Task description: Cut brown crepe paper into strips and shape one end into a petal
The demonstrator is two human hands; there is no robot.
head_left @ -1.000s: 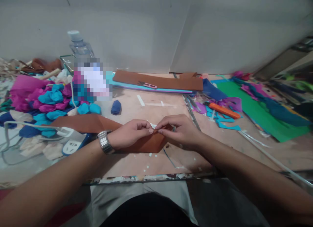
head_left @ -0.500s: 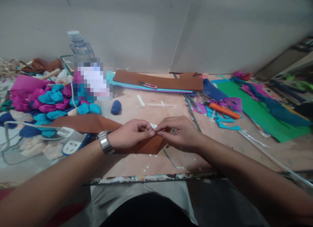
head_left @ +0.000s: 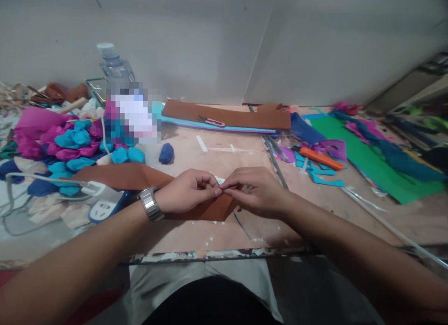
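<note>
My left hand (head_left: 191,190), with a metal watch (head_left: 151,203) on its wrist, pinches the upper edge of a long brown sheet (head_left: 206,212). Against it, my right hand (head_left: 257,190) is closed in a pinch on the same edge, the fingertips of both nearly touching. A small white bit (head_left: 220,180) shows just behind the fingertips; what it is I cannot make out. The sheet lies on the worktable (head_left: 182,238) and runs off to the left under a white power socket (head_left: 105,208). My fingers hide part of its edge.
Pink, teal and blue bundles (head_left: 73,138) heap up at the left, near a plastic bottle (head_left: 117,68). Behind my hands lie a blue roll (head_left: 166,154) and a brown strip (head_left: 231,115) bearing a small pink cutter (head_left: 213,123). An orange cutter (head_left: 322,158) and green sheet (head_left: 371,162) are right.
</note>
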